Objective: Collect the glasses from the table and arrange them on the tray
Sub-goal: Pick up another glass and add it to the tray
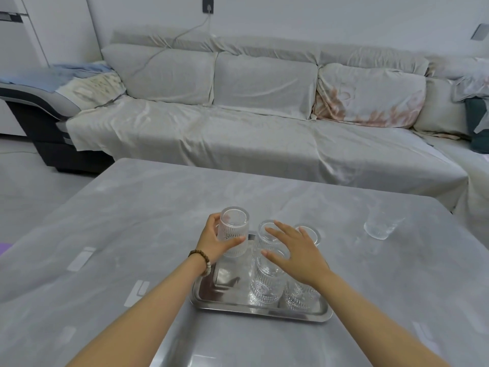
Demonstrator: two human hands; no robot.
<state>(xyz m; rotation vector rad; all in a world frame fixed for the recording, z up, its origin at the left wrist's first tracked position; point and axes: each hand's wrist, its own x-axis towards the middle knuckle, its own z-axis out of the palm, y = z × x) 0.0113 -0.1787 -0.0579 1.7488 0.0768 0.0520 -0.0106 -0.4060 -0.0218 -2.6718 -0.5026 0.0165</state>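
A shiny metal tray (211,300) lies on the grey table (132,221) in front of me. My left hand (211,241) grips a ribbed clear glass (234,229), upside down, over the tray's far left corner. Several more ribbed glasses stand upside down on the tray: one in the middle front (266,287), one behind it (264,231), one at the far right (312,233) and one at the front right (299,298), partly hidden by my wrist. My right hand (296,255) hovers flat with fingers spread above them, holding nothing. Another clear glass (381,225) stands alone on the table to the right.
A long sofa (264,133) under a pale cover runs behind the table, with cushions along its back. White labels (137,292) are stuck on the tabletop left of the tray. The table's far edge lies close to the sofa seat.
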